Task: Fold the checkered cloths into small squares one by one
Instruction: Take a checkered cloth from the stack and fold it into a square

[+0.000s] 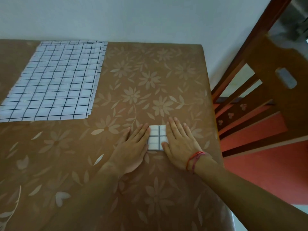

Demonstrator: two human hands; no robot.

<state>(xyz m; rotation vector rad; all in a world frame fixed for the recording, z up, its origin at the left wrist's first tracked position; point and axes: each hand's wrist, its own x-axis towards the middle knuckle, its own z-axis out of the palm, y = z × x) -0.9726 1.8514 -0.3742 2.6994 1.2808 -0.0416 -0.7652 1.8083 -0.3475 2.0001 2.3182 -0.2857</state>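
Note:
A small folded checkered cloth [156, 137], white with dark grid lines, lies on the brown flowered tablecloth near the table's right side. My left hand [133, 147] lies flat against its left edge, fingers straight. My right hand [179, 144] lies flat on its right edge, thumb touching the lower right corner; a red thread circles that wrist. A stack of unfolded checkered cloths [55, 82] lies spread at the far left of the table.
The table [150, 72] stands against a pale wall, and its right edge runs close to my right hand. A wooden chair [266, 97] with a red seat stands to the right of the table.

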